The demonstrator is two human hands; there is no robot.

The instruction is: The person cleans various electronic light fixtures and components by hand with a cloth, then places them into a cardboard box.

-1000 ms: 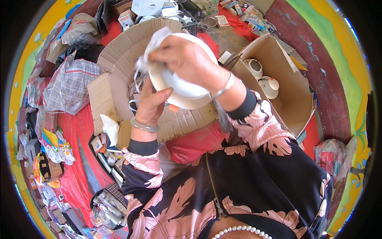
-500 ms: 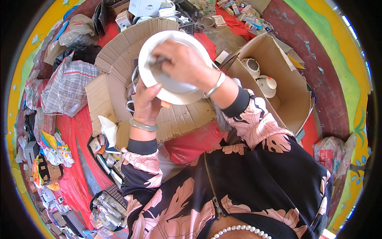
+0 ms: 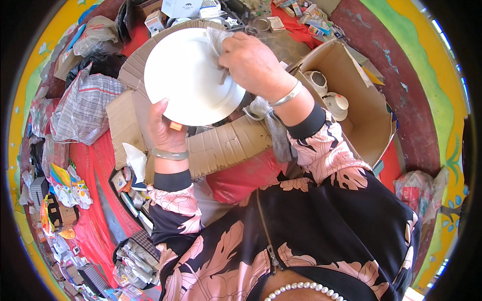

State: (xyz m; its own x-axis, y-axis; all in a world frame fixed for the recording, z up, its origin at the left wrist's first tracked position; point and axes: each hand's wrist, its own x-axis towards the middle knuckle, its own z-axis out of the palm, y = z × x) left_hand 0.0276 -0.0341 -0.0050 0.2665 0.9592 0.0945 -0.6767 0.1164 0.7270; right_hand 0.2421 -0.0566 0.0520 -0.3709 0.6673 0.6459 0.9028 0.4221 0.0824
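My left hand (image 3: pixel 166 129) is closed on the lower left edge of a round white dish-like piece (image 3: pixel 186 75), its thumb on the near face. The piece is tilted, with a smooth pale face toward me. In my right hand (image 3: pixel 255 64) a crumpled grey cloth (image 3: pixel 216 42) is pinched against the dish's upper right rim. A small orange thing (image 3: pixel 175 126) shows by my left fingers; I cannot make out what it is. Below the dish stands an opened cardboard box (image 3: pixel 228 148), its contents mostly hidden.
To the right, a second cardboard box (image 3: pixel 369 115) holds white cup-shaped pieces (image 3: pixel 336 106). A grey cloth (image 3: pixel 279 135) hangs between the boxes. Plaid bag (image 3: pixel 83 108) at left, trays of small goods (image 3: pixel 135 263) at lower left, packed goods (image 3: pixel 216 12) at the far side.
The dish has moved left and turned from its hollow, rimmed side to a smooth face. My right hand has gone from inside it to its right rim, with the grey cloth now plainly visible.
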